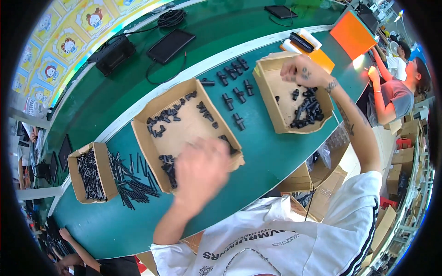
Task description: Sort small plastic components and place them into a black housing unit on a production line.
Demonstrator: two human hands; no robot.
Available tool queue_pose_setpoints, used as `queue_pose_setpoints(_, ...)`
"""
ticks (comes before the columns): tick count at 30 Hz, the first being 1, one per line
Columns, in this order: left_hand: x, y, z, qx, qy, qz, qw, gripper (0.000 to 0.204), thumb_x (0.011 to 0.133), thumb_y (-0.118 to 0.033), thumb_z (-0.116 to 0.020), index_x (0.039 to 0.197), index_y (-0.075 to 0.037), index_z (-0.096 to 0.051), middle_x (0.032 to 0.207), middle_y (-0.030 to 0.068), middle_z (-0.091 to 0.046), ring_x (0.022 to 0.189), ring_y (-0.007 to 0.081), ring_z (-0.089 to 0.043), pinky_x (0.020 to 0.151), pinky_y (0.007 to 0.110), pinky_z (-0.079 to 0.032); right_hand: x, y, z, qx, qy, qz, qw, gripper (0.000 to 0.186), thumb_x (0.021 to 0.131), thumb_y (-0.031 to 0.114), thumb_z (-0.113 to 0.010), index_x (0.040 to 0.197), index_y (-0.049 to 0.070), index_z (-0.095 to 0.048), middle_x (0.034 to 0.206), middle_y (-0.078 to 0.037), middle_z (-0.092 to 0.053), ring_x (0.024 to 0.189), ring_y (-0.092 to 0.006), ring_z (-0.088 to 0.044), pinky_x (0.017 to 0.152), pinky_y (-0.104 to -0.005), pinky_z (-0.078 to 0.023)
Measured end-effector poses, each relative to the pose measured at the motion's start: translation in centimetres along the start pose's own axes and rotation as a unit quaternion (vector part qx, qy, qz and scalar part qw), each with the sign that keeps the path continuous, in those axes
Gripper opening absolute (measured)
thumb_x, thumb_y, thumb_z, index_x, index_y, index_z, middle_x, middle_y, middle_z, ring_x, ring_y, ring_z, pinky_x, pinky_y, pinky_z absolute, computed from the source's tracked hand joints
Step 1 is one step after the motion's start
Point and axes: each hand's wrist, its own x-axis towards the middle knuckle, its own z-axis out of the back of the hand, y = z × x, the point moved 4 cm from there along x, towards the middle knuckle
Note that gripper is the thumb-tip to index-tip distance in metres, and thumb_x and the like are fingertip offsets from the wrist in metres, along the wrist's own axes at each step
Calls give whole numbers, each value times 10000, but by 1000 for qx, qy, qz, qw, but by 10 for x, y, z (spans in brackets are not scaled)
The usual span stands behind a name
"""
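My left hand point(202, 168), smeared by motion, is over the near part of the middle cardboard box point(184, 129); its fingers cannot be made out. Small black fittings point(165, 115) lie in clusters along that box's sides. Over the far part of the right cardboard box point(267, 99) is my right hand point(304, 72), with its fingers curled closed; whatever they may hold is hidden. A heap of black tube-shaped fittings point(308, 110) fills the near part of this box. Between both boxes, several black cross-shaped fittings point(238, 121) lie spaced apart on the green table point(258, 156).
At the left, a small cardboard box point(106, 170) holds thin black rods, with more loose rods point(133, 188) beside it. A black tablet-like panel point(171, 45) and an orange board point(353, 34) are farther back. Other people point(396, 92) sit at the right.
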Motion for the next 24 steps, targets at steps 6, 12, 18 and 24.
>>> queue_pose_setpoints(6, -8, 54, -32, -141, 257, 136, 946, 388, 811, -287, -763, 1073, -57, -594, 954, 157, -642, 884, 341, -643, 787, 439, -510, -46, 15, -37, 42, -16, 72, 996, 305, 701, 43, -663, 1004, 15, -683, 975, -157, -696, 826, -292, -657, 753, -372, -536)
queue_pose_setpoints(12, 2, 45, -47, -207, 394, 159, 881, 184, 779, -114, -782, 876, -6, -668, 875, 168, -703, 878, 336, -677, 767, 421, -521, -48, 11, -83, 72, -35, 45, 996, 335, 715, 244, -854, 902, 15, -696, 852, -180, -652, 830, -321, -672, 742, -398, -536)
queue_pose_setpoints(18, 3, 59, -36, -231, 371, 132, 890, 251, 728, -46, -797, 950, 8, -692, 870, 139, -722, 859, 265, -702, 755, 374, -543, -54, 22, -79, 125, -29, 8, 992, 327, 702, 213, -857, 893, 10, -687, 875, -162, -669, 839, -270, -678, 752, -374, -539)
queue_pose_setpoints(24, 20, 79, 6, -350, 144, 209, 902, 159, 830, -73, -722, 944, 29, -681, 802, 100, -689, 756, 174, -651, 714, 303, -517, -52, 28, -80, 98, -39, -62, 993, 251, 721, 144, -790, 924, 33, -691, 846, -160, -662, 863, -283, -673, 769, -373, -532)
